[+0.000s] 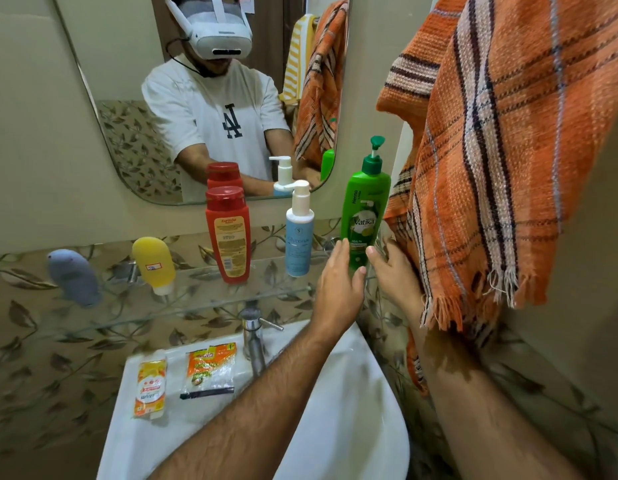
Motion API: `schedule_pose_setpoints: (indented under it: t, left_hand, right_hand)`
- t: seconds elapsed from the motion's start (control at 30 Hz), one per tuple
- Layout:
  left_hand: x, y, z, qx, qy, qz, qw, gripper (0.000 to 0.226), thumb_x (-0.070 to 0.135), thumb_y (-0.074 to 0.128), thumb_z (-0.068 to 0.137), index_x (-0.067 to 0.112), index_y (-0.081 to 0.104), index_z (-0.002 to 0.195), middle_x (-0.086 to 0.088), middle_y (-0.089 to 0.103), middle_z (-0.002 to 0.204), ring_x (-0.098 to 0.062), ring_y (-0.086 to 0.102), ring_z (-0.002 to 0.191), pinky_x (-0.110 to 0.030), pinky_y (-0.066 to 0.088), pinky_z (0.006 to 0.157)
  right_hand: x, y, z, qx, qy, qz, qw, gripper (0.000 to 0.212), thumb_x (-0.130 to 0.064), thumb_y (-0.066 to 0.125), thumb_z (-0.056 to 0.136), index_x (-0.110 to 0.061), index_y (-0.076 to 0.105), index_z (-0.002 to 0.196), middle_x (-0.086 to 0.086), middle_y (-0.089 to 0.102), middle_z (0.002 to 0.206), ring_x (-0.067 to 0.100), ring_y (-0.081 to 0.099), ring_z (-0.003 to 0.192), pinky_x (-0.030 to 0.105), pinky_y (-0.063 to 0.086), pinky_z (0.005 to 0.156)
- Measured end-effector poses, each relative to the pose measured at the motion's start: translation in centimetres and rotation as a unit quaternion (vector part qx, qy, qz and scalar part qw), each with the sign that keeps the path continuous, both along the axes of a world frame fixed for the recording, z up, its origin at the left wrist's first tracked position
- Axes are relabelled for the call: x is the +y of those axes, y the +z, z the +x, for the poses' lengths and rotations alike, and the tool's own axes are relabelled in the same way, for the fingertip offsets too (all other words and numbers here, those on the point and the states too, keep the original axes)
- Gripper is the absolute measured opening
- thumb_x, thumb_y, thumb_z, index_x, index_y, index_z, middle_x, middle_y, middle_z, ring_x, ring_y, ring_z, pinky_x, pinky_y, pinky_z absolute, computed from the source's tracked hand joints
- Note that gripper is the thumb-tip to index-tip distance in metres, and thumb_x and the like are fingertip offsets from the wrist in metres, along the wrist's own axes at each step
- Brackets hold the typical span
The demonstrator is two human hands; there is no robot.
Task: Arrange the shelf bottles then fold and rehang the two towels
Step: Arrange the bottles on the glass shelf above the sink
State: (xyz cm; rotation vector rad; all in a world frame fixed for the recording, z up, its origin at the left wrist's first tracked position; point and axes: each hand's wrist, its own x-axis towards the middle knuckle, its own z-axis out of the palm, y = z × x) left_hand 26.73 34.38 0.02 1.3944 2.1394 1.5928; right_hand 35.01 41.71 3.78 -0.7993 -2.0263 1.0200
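On the glass shelf [203,306] under the mirror [127,98] stand five containers. From left to right they are one grey-blue tube [74,277], one yellow tube [154,264], one red bottle [228,235], one pale blue pump bottle [299,233] and one green pump bottle [364,216]. Both tubes stand cap-down and tilted; the three bottles are upright.

Two hands flank the base of the green pump bottle at the shelf's right end. At its left side the left hand [338,275] has its fingers straight and together, lying against the bottle. At its right side the right hand [392,268] has its fingers loosely spread and a fingertip near the bottle; whether it actually touches I cannot tell. Neither hand wraps around the bottle.

One orange plaid towel [508,150] hangs at the right, its fringe draped over the right forearm. A second, yellow striped towel [299,53] shows only as a reflection.

Below, two sachets [150,388] lie side by side on the white sink [352,427] rim, left of one chrome tap [254,341].
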Motion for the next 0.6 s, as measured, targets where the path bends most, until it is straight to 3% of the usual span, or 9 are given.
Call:
schedule_pose_setpoints:
  t: [0.07,0.13,0.17,0.2,0.27,0.3,0.43,0.53,0.6]
  left_hand:
    - [-0.9,-0.4,0.1,0.002,-0.01,-0.002,1.0,0.059,0.029,0.051,0.098,0.016,0.031,0.153,-0.003,0.037,0.157,-0.016,0.033,0.145,-0.045,0.034,0.116]
    - [-2.2,-0.6,0.4,0.008,-0.021,-0.003,1.0,0.057,0.03,0.049,0.099,0.016,0.032,0.152,-0.003,0.038,0.156,-0.016,0.032,0.145,-0.044,0.032,0.117]
    - [-3.0,-0.6,0.5,0.016,-0.025,-0.003,1.0,0.056,0.029,0.048,0.101,0.016,0.033,0.152,-0.004,0.038,0.157,-0.016,0.031,0.146,-0.042,0.03,0.119]
    - [-3.9,-0.5,0.6,0.024,-0.029,-0.007,0.999,0.054,0.028,0.047,0.102,0.015,0.033,0.153,-0.005,0.037,0.157,-0.016,0.029,0.147,-0.039,0.028,0.12]
    - [-5.5,-0.3,0.5,0.044,-0.034,-0.021,0.998,0.054,0.031,0.045,0.104,0.014,0.032,0.153,-0.005,0.033,0.159,-0.016,0.026,0.148,-0.036,0.024,0.121]
    - [-6.3,-0.2,0.2,0.053,-0.035,-0.029,0.998,0.054,0.033,0.043,0.104,0.014,0.031,0.153,-0.005,0.032,0.159,-0.016,0.024,0.148,-0.036,0.023,0.121]
    - [-9.6,0.0,-0.9,0.087,-0.047,-0.047,0.994,0.064,0.049,0.035,0.102,0.014,0.029,0.154,-0.004,0.028,0.161,-0.017,0.022,0.15,-0.041,0.023,0.121]
    - [-12.2,-0.1,-1.6,0.144,-0.057,-0.047,0.987,0.071,0.06,0.029,0.099,0.015,0.028,0.154,-0.004,0.025,0.162,-0.018,0.018,0.151,-0.047,0.023,0.12]
    - [-13.8,0.0,-1.7,0.189,-0.064,-0.044,0.979,0.075,0.065,0.025,0.096,0.018,0.026,0.155,-0.005,0.021,0.163,-0.019,0.014,0.152,-0.049,0.02,0.121]
  right_hand:
    - [-1.0,-0.1,0.5,0.002,0.004,0.004,1.0,0.038,-0.01,0.047,0.103,-0.006,0.049,0.141,-0.001,0.054,0.135,0.014,0.046,0.13,0.004,0.031,0.101]
    - [-1.9,-0.5,0.9,-0.009,-0.004,-0.006,1.0,0.037,-0.011,0.046,0.103,-0.005,0.048,0.14,-0.006,0.049,0.124,0.007,0.043,0.12,-0.01,0.026,0.083]
    - [-2.5,-0.6,0.9,-0.019,-0.008,-0.004,1.0,0.037,-0.013,0.045,0.104,-0.006,0.047,0.14,-0.006,0.048,0.123,0.005,0.04,0.117,-0.01,0.026,0.08]
    - [-3.1,-0.9,1.0,-0.036,-0.013,-0.006,0.999,0.039,-0.02,0.045,0.104,-0.008,0.046,0.142,-0.005,0.049,0.127,0.005,0.04,0.119,-0.004,0.029,0.087]
    - [-4.2,-1.5,1.0,-0.065,-0.02,-0.01,0.998,0.05,-0.036,0.044,0.103,-0.011,0.042,0.147,0.003,0.048,0.145,0.013,0.042,0.134,0.022,0.031,0.111]
    - [-4.9,-1.6,1.1,-0.078,-0.022,-0.01,0.997,0.053,-0.038,0.044,0.103,-0.013,0.039,0.149,0.006,0.043,0.152,0.019,0.038,0.14,0.03,0.028,0.115]
    - [-8.4,-0.9,1.9,-0.12,-0.04,0.056,0.99,0.056,-0.034,0.047,0.103,-0.012,0.033,0.153,0.011,0.029,0.161,0.023,0.024,0.149,0.032,0.018,0.117]
    - [-11.5,-0.8,3.4,-0.194,-0.07,0.184,0.961,0.066,-0.039,0.053,0.099,-0.017,0.027,0.155,0.009,0.018,0.164,0.024,0.012,0.152,0.037,0.011,0.121]
    - [-14.0,-1.1,4.6,-0.222,-0.113,0.241,0.938,0.072,-0.044,0.056,0.096,-0.02,0.024,0.156,0.007,0.01,0.166,0.025,0.005,0.153,0.044,0.016,0.121]
